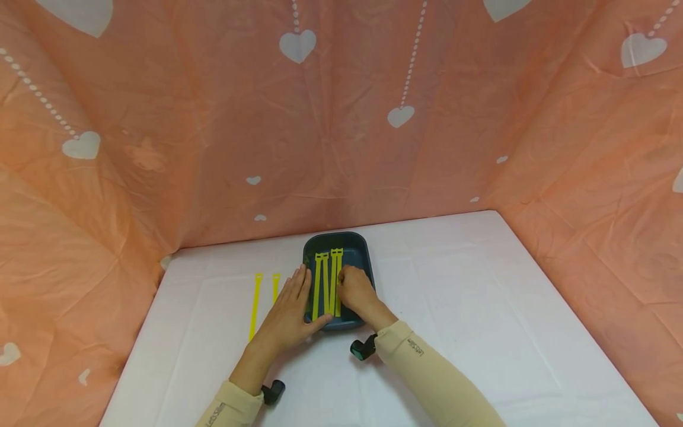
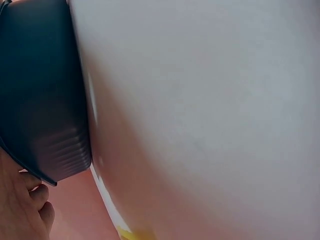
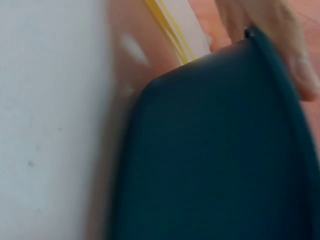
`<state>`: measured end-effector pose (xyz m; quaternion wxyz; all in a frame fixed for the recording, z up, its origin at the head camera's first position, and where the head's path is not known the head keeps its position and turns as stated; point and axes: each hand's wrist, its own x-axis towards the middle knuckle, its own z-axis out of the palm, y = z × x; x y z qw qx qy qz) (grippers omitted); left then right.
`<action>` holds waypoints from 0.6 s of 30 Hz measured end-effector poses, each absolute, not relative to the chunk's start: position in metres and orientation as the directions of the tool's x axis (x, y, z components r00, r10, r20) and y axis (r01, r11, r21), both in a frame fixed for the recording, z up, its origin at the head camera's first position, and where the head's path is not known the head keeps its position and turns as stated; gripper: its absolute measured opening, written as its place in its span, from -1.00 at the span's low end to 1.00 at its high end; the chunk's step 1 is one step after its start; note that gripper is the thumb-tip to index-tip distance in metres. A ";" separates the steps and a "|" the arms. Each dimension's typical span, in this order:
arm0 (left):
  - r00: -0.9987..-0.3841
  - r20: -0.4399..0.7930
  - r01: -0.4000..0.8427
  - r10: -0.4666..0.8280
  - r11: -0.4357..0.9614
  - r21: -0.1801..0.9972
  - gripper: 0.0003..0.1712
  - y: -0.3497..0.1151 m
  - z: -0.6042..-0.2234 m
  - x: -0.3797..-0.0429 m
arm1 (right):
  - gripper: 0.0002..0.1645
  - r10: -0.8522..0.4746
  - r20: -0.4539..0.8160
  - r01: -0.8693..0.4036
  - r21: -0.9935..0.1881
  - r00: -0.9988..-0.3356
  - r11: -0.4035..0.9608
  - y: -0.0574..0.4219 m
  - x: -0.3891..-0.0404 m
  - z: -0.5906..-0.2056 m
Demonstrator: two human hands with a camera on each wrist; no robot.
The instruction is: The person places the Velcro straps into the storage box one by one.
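Note:
A dark blue tray (image 1: 349,323) stands on the white table, with several yellow cable ties (image 1: 326,284) lying lengthwise in it, slotted heads at the far end. My left hand (image 1: 285,320) rests along the tray's left rim, its fingers straight and the thumb stretched over the near left corner. Inside the tray, on the right of the ties, my right hand (image 1: 360,292) has curled fingers that pinch the rightmost tie near its middle. Both wrist views are largely filled by the tray's outer wall (image 2: 42,90) (image 3: 210,150).
Two more yellow cable ties (image 1: 255,308) lie on the table left of the tray, one partly hidden behind the left hand. White cloth (image 1: 453,284) covers the table. An orange curtain (image 1: 341,148) with white hearts encloses the back and sides.

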<state>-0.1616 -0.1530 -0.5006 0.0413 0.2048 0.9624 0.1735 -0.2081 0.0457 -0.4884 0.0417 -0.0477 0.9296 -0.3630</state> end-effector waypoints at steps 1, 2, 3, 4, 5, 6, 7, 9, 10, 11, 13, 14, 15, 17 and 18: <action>-0.912 -0.007 0.381 0.409 0.856 0.349 0.36 -0.153 -0.501 -0.162 | -0.84 -0.129 -0.020 -0.080 -0.688 -0.991 0.722 0.047 -0.208 -0.487; -0.912 -0.005 0.383 0.410 0.856 0.347 0.36 -0.153 -0.500 -0.162 | -0.84 -0.139 0.003 -0.102 -0.697 -0.990 0.710 0.048 -0.208 -0.486; -0.912 -0.004 0.383 0.410 0.856 0.347 0.36 -0.153 -0.500 -0.162 | -0.83 -0.150 0.025 -0.124 -0.708 -0.988 0.696 0.050 -0.208 -0.486; -0.912 -0.001 0.385 0.410 0.856 0.346 0.37 -0.153 -0.500 -0.162 | -0.82 -0.160 0.042 -0.140 -0.720 -0.986 0.679 0.051 -0.208 -0.484; -0.912 0.001 0.386 0.410 0.856 0.345 0.37 -0.153 -0.500 -0.162 | -0.82 -0.170 0.057 -0.157 -0.732 -0.984 0.663 0.053 -0.208 -0.483; -0.912 0.004 0.385 0.410 0.855 0.347 0.37 -0.153 -0.499 -0.162 | -0.81 -0.179 0.067 -0.169 -0.743 -0.982 0.648 0.054 -0.208 -0.481; -0.913 0.005 0.385 0.409 0.855 0.349 0.37 -0.154 -0.499 -0.162 | -0.80 -0.188 0.076 -0.180 -0.752 -0.979 0.634 0.056 -0.208 -0.480; -0.914 0.006 0.383 0.407 0.855 0.351 0.38 -0.154 -0.499 -0.162 | -0.80 -0.204 0.092 -0.200 -0.768 -0.975 0.609 0.059 -0.207 -0.475; -0.915 0.006 0.380 0.404 0.855 0.353 0.39 -0.154 -0.499 -0.162 | -0.79 -0.214 0.105 -0.215 -0.770 -0.971 0.601 0.061 -0.206 -0.473; -0.915 0.004 0.378 0.402 0.855 0.355 0.40 -0.153 -0.499 -0.163 | -0.77 -0.221 0.117 -0.229 -0.771 -0.968 0.594 0.063 -0.205 -0.471; -0.917 -0.002 0.372 0.399 0.856 0.358 0.41 -0.153 -0.498 -0.163 | -0.75 -0.227 0.131 -0.242 -0.774 -0.965 0.585 0.066 -0.204 -0.468; -0.917 -0.003 0.371 0.399 0.857 0.358 0.42 -0.153 -0.498 -0.163 | -0.73 -0.228 0.140 -0.250 -0.775 -0.964 0.581 0.068 -0.203 -0.467; -0.918 -0.003 0.368 0.397 0.856 0.362 0.41 -0.153 -0.499 -0.163 | -0.72 -0.230 0.151 -0.260 -0.772 -0.961 0.581 0.071 -0.203 -0.467; -0.918 0.003 0.369 0.397 0.850 0.376 0.39 -0.154 -0.498 -0.163 | -0.70 -0.232 0.172 -0.278 -0.765 -0.958 0.581 0.075 -0.202 -0.468; -0.918 0.011 0.369 0.396 0.845 0.388 0.36 -0.154 -0.498 -0.163 | -0.70 -0.233 0.184 -0.288 -0.760 -0.955 0.582 0.078 -0.201 -0.468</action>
